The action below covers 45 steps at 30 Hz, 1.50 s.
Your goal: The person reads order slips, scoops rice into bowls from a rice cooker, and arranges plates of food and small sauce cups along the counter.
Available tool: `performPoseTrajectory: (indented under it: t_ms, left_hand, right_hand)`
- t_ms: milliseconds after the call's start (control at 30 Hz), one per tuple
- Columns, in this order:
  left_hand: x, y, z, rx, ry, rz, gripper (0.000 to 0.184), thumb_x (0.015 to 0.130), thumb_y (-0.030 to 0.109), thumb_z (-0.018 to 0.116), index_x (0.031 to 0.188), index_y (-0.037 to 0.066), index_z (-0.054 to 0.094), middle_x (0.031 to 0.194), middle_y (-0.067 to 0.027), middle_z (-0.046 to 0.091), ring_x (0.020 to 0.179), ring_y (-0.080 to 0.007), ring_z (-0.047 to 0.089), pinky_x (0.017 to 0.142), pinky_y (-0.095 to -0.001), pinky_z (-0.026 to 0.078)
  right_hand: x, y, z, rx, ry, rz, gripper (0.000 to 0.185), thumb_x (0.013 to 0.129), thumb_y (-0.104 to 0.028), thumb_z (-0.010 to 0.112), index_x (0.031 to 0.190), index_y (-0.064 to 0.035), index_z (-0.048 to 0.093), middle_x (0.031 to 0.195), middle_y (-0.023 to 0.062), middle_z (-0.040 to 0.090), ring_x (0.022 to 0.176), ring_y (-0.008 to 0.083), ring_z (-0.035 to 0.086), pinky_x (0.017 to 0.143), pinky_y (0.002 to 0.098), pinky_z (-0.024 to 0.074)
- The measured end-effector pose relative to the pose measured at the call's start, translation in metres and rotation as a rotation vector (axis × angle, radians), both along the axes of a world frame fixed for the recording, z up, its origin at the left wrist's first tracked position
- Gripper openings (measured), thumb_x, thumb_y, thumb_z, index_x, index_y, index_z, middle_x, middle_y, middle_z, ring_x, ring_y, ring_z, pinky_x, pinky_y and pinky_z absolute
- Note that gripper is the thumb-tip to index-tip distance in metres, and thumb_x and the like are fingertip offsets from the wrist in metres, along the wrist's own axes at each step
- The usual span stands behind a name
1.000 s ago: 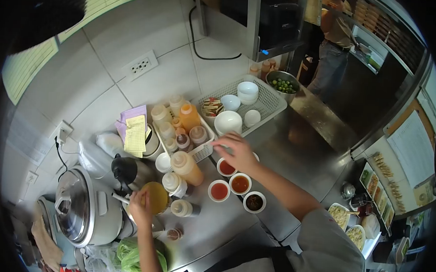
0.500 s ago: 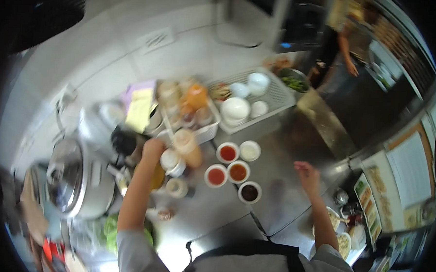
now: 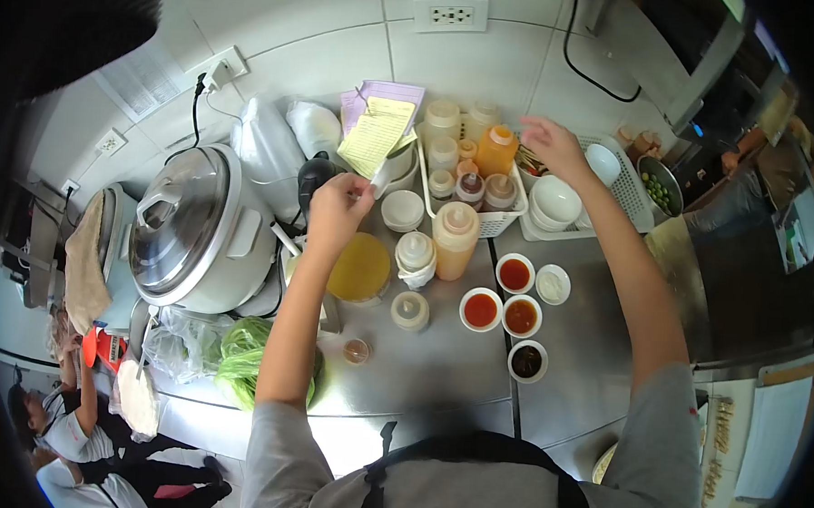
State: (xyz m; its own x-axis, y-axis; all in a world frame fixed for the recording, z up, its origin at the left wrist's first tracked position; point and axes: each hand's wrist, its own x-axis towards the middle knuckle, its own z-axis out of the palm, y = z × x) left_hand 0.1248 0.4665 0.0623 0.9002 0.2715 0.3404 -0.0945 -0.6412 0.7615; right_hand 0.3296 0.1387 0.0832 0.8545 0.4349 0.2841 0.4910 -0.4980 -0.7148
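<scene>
Desk (image 3: 429,378): smooth metal, glossy, nearer me than my left fingers (image 3: 359,188)
Slips (image 3: 376,136): matt paper, just beyond those
Bottles (image 3: 455,244): smooth translucent plastic, between left and right fingers (image 3: 541,131)
Bowls (image 3: 556,199): smooth, glossy white, near my right fingers
Lid (image 3: 176,235): shiny, left of my left fingers
Cloth (image 3: 86,272): matt, farther left
Wall (image 3: 316,41): glossy tile, beyond both

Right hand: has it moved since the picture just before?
Yes: against the tray, the right hand has gone left and forward, and is now by the tray's left end.
</scene>
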Motion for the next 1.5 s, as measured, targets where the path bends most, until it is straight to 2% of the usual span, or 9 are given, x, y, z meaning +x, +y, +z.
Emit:
performPoseTrajectory:
  t_ms: [167,300,433,533,733,867,933,1100,1500]
  left_hand:
    - [-0.107,-0.017,0.069,-0.071,-0.203,0.096,0.005,0.078,0.000,0.066,0.079,-0.003,0.062,0.072,-0.0061,0.058,0.063,-0.0122,0.061,0.057,-0.0246,0.048]
    - [-0.193,-0.030,0.075,-0.022,-0.198,0.012,0.013,0.067,0.011,0.073,0.070,0.003,0.063,0.067,-0.0069,0.062,0.062,-0.0183,0.059,0.059,-0.0276,0.046]
    - [-0.235,-0.054,0.066,-0.382,0.015,-0.297,0.016,0.059,0.001,0.077,0.073,0.003,0.069,0.069,-0.0050,0.066,0.058,-0.0115,0.059,0.049,-0.0219,0.044]
    - [-0.233,-0.073,0.058,-0.299,0.062,-0.428,0.016,0.061,0.000,0.077,0.075,0.003,0.069,0.069,-0.0047,0.064,0.057,-0.0123,0.057,0.046,-0.0225,0.042]
    - [-0.228,-0.113,0.048,-0.232,0.055,-0.562,0.017,0.064,0.000,0.076,0.079,0.004,0.069,0.071,-0.0048,0.064,0.053,-0.0121,0.055,0.047,-0.0238,0.043]
    - [-0.228,-0.141,0.045,-0.280,0.118,-0.682,0.013,0.069,0.002,0.075,0.079,0.003,0.068,0.072,-0.0061,0.064,0.055,-0.0123,0.059,0.051,-0.0227,0.046]
    - [-0.222,-0.161,0.035,-0.278,0.088,-0.754,0.013,0.070,0.002,0.075,0.080,0.003,0.068,0.073,-0.0067,0.064,0.056,-0.0134,0.060,0.052,-0.0232,0.048]
    - [-0.222,-0.215,0.013,-0.223,0.094,-0.859,0.012,0.075,0.005,0.074,0.085,0.002,0.068,0.077,-0.0069,0.065,0.062,-0.0143,0.062,0.057,-0.0249,0.050]
    - [-0.237,-0.284,-0.015,-0.061,0.148,-1.169,0.010,0.080,0.015,0.070,0.086,0.010,0.064,0.081,-0.0008,0.063,0.064,-0.0134,0.062,0.056,-0.0258,0.050]
  right_hand:
    - [0.090,0.079,0.000,-0.364,-0.045,-0.175,0.069,0.070,-0.034,0.075,0.128,-0.0062,0.051,0.115,0.0188,0.061,0.104,0.0290,0.062,0.089,0.0347,0.0490]
    - [0.093,0.112,0.012,-0.727,0.156,-0.027,0.081,0.054,-0.037,0.082,0.124,-0.0075,0.055,0.116,0.0191,0.061,0.105,0.0297,0.061,0.089,0.0341,0.0493]
    - [0.085,0.107,0.008,-0.586,0.014,-0.183,0.072,0.052,-0.032,0.082,0.115,-0.0066,0.060,0.109,0.0175,0.064,0.101,0.0284,0.062,0.087,0.0336,0.0505]
    - [0.055,0.089,0.020,-0.405,-0.152,-0.208,0.065,0.053,-0.028,0.081,0.111,-0.0076,0.061,0.104,0.0162,0.066,0.097,0.0278,0.063,0.084,0.0333,0.0512]
    - [-0.105,-0.010,0.155,-0.182,-0.525,-0.112,0.060,0.060,-0.016,0.078,0.117,-0.0107,0.057,0.104,0.0135,0.065,0.097,0.0256,0.063,0.087,0.0316,0.0502]
    - [-0.224,-0.067,0.207,0.646,-0.626,-0.100,0.066,0.064,-0.007,0.078,0.125,-0.0067,0.052,0.120,0.0110,0.059,0.104,0.0206,0.061,0.095,0.0353,0.0464]
    - [-0.270,-0.088,0.192,0.821,-0.487,-0.133,0.067,0.065,-0.004,0.077,0.126,-0.0024,0.050,0.123,0.0104,0.058,0.107,0.0188,0.059,0.098,0.0358,0.0448]
    - [-0.365,-0.167,0.120,0.338,-0.177,-0.435,0.065,0.061,-0.013,0.083,0.118,-0.0022,0.054,0.101,0.0041,0.063,0.096,0.0134,0.059,0.087,0.0295,0.0462]
    - [-0.490,-0.283,0.072,0.440,-0.143,-0.896,0.063,0.060,-0.014,0.082,0.113,-0.0023,0.053,0.098,0.0050,0.063,0.089,0.0149,0.060,0.081,0.0302,0.0478]
